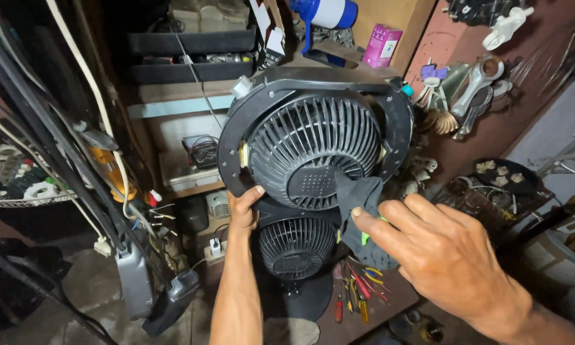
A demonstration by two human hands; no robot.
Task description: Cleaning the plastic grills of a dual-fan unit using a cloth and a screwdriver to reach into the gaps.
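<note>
— Starting at the far side from the grip, what lies out beyond the left hand?

— A wire rack with small parts sits well out past its knuckles, and cream and black cables run down between that rack and the forearm.

— And the hand itself?

— It is curled around the lower rim of the dark fan housing, thumb over the front edge, fingers behind. The housing rises straight above it, tilted toward the camera, with a ribbed round grille in the middle. A smaller second grille sits just below, beside the wrist.

— The right hand?

— Fingers pressed together, pinching a dark grey cloth against the lower edge of the big grille. The cloth hangs down under its fingertips.

— Anything beneath?

— Screwdrivers with red and yellow handles lie below the palm. Metal connecting rods hang well above it.
</note>
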